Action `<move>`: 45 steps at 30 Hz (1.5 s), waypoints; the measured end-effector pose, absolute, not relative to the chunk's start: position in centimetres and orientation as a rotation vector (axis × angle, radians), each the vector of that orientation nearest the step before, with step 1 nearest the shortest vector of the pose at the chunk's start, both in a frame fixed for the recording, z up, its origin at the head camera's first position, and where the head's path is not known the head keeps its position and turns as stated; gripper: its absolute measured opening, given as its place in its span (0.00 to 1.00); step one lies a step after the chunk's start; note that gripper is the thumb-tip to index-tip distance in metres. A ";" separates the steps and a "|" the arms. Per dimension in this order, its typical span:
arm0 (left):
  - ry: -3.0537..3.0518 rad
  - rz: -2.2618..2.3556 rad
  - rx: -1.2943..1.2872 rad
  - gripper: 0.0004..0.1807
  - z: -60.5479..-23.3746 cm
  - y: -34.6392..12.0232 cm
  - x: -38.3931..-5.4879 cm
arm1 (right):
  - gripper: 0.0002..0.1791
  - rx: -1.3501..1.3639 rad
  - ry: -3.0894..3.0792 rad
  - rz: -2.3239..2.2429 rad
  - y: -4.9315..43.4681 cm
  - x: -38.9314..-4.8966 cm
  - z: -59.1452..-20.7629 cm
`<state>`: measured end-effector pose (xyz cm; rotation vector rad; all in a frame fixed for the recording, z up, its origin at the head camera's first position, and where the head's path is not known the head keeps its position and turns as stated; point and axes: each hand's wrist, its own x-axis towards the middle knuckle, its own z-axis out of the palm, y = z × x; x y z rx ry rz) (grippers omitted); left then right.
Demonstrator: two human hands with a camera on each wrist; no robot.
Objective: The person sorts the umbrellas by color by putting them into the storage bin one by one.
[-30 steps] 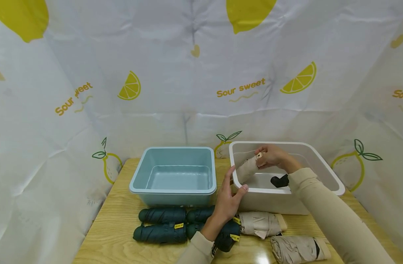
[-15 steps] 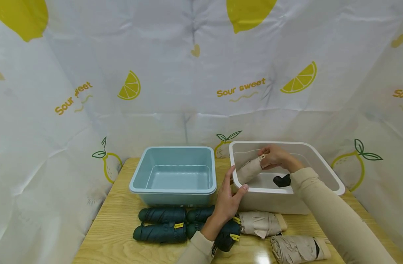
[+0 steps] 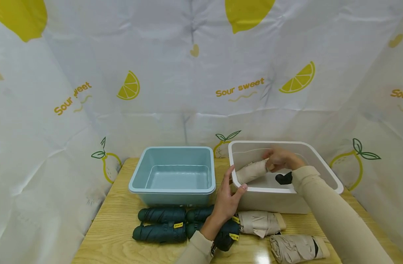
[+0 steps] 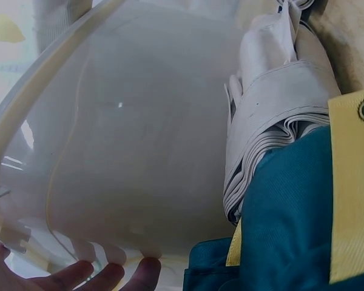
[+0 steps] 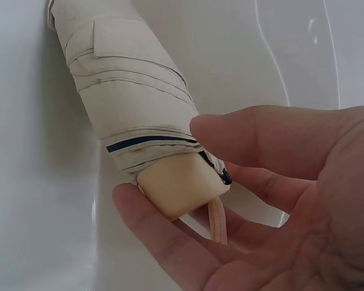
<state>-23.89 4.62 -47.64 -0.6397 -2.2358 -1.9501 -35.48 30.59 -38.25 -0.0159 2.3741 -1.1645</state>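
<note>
Inside the white plastic bin (image 3: 270,201), my right hand (image 3: 280,159) has its fingers around the handle end of a beige folding umbrella (image 3: 252,172). This umbrella slants along the bin's left side; in the right wrist view its cream handle (image 5: 182,182) and loop strap sit among the fingers, the thumb by the fabric edge. My left hand (image 3: 226,200) rests on the bin's near left corner with fingers fairly straight, the thumb on the front rim. A black curved object (image 3: 283,179) lies in the bin, partly hidden by the right sleeve.
A light blue bin (image 3: 172,200) stands to the left. Several dark green folded umbrellas (image 3: 160,233) lie in front, partly covered by the left arm. To their right on the wooden table (image 3: 102,234) lie two beige umbrellas (image 3: 259,223). A lemon-print curtain (image 3: 175,121) hangs behind.
My right hand has shifted slightly right and down in the bin, and the beige umbrella's handle end has moved with it, lying flatter. The left hand keeps its place.
</note>
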 end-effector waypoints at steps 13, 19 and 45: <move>-2.251 -1.907 -0.647 0.40 -47.8 4.9 -23.8 | 0.34 0.046 2.292 -1.121 32.0 -35.1 -38.5; -2.250 -1.920 -0.647 0.40 -48.0 4.9 -23.8 | 0.33 0.054 2.246 -1.166 32.3 -35.2 -38.8; -2.236 -1.947 -0.634 0.39 -47.6 4.7 -23.9 | 0.30 -0.135 2.415 -1.042 31.0 -34.1 -33.6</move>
